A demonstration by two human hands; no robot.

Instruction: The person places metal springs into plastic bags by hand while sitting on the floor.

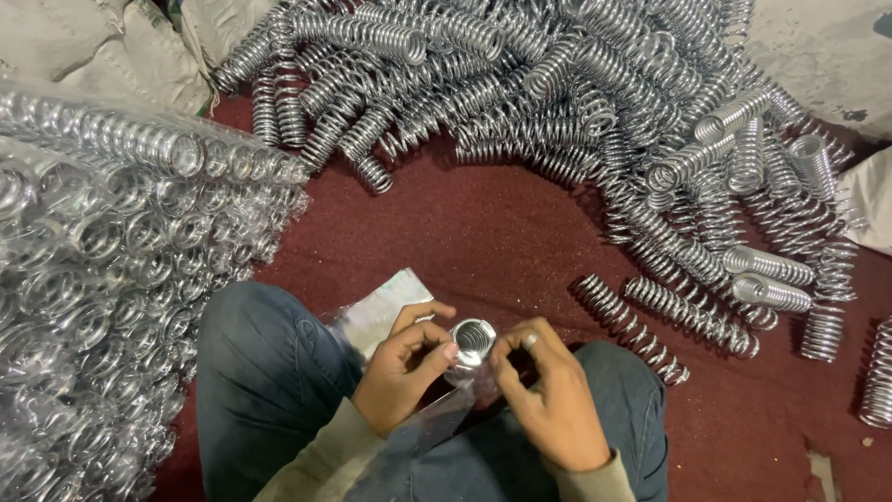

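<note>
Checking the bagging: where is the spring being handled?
Head view, bottom centre: the spring sits end-up between the left hand and right hand, above the person's lap.

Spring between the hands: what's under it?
A clear plastic bag hangs below the spring, over the jeans-clad lap. Left hand and right hand hide the spring's lower coils.

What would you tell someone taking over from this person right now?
Left hand and right hand: fingers grip one metal spring at its end, inside a clear plastic sleeve over the lap.
Bagged springs are stacked to the left.
Loose springs lie heaped on the red floor ahead.
Done: many bagged. Left: the big loose heap.
</note>
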